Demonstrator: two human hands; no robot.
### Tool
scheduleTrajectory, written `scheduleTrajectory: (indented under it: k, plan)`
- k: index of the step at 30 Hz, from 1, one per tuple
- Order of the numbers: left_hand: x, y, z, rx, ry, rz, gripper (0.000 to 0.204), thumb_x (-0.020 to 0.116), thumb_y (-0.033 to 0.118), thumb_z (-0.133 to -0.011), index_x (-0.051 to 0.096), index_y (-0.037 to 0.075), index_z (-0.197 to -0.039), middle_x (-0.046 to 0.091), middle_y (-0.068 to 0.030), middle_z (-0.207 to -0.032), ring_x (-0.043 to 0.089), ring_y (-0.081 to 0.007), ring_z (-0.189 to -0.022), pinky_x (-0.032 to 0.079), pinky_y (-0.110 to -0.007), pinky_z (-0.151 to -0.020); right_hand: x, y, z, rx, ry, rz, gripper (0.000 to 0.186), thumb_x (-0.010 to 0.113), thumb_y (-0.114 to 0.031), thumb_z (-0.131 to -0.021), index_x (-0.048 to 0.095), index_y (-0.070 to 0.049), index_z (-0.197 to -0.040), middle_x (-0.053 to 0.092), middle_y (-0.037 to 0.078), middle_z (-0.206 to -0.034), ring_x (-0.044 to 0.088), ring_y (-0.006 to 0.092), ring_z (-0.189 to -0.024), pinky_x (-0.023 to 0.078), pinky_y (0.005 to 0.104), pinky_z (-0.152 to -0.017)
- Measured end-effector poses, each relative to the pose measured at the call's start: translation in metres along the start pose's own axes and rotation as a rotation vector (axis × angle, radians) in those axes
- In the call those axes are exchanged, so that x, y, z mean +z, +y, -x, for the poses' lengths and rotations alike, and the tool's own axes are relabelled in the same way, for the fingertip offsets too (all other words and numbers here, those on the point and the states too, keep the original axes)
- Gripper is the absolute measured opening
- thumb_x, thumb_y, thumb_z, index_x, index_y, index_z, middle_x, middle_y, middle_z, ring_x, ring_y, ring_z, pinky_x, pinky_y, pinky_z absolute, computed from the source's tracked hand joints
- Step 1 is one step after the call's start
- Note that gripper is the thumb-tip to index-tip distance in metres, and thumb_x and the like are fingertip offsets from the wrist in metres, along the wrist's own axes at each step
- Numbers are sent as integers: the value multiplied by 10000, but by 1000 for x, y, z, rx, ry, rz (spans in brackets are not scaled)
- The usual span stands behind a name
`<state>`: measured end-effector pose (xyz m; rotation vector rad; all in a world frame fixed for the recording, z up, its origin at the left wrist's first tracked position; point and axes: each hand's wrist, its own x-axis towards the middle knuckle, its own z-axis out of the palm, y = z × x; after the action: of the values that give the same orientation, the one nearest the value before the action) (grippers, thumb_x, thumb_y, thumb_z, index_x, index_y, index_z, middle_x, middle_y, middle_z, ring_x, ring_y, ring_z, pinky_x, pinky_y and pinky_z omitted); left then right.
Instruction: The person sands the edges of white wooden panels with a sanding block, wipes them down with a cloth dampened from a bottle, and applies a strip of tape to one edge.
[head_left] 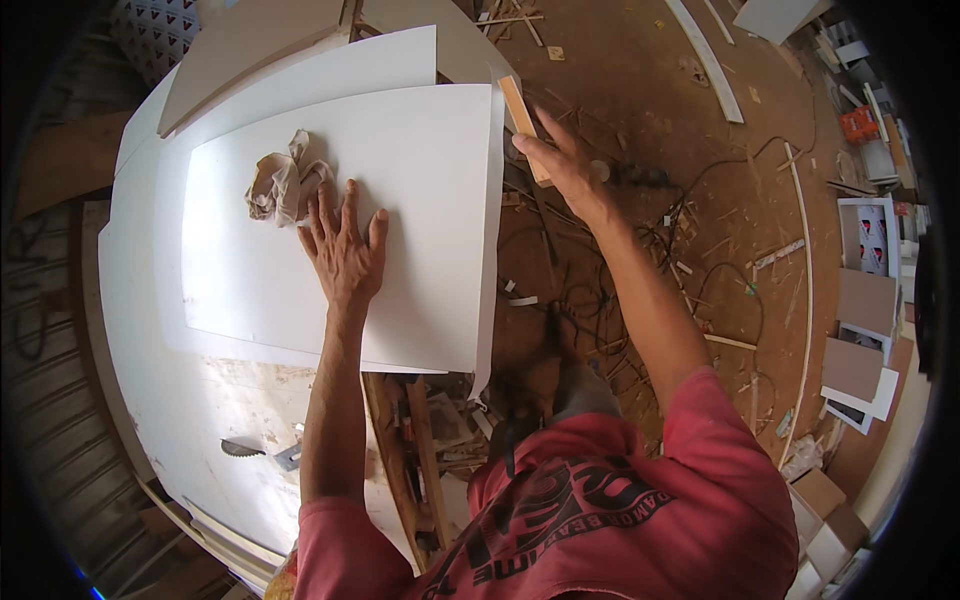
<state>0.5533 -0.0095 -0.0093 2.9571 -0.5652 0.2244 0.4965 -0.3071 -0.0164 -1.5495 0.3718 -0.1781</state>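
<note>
A white panel (430,260) lies flat on the bench, its right edge hanging close to my right arm. My left hand (345,250) rests palm-down on it with the fingers spread. Just beyond its fingertips sits a crumpled beige rag (285,188); one finger meets or nearly meets the cloth. Off the panel's right edge, my right hand (570,172) is closed around a narrow wooden block (518,108), held tilted close beside that edge. The fingers on the block's far side are partly hidden.
Under the panel is a larger white sheet (140,260), with a brown board (250,60) at the back. A small dark-toothed tool (242,449) lies near left. Wood scraps and cables litter the brown floor (630,60). White-edged boxes (865,300) line the right.
</note>
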Motion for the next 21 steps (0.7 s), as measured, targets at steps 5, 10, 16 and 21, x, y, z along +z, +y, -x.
scheduleTrajectory:
  k: [5, 10, 16, 21]
  plan:
    - [3, -1, 1, 33, 16, -3, 623, 369, 576, -951, 356, 226, -1466, 255, -168, -1531, 170, -348, -1435, 96, -587, -1136, -5, -7, -2, 16, -8, 87, 747, 647, -417, -817, 427, 10, -1389, 544, 181, -1288, 520, 259, -1191, 395, 334, -1002]
    - [6, 0, 2, 24, 3, -67, 609, 357, 562, -960, 336, 233, -1472, 224, -148, -1547, 165, -349, -1435, 115, -593, -1131, -3, 2, 50, -15, -63, 195, 764, 649, -436, -808, 431, 13, -1387, 491, 215, -1368, 462, 314, -1280, 362, 364, -1052]
    - [6, 2, 1, -1, 28, -1, 643, 327, 613, -950, 372, 219, -1456, 247, -169, -1536, 171, -356, -1436, 108, -607, -1126, -15, -7, 142, 75, -395, 261, 759, 653, -407, -805, 415, -9, -1407, 418, 213, -1422, 381, 325, -1343, 295, 393, -1106]
    - [9, 4, 3, -53, 55, -3, 623, 340, 602, -948, 384, 231, -1446, 250, -160, -1537, 186, -342, -1434, 127, -590, -1127, -4, 1, 226, 112, -574, 179, 750, 658, -411, -821, 407, -31, -1417, 389, 200, -1455, 364, 346, -1355, 290, 425, -1117]
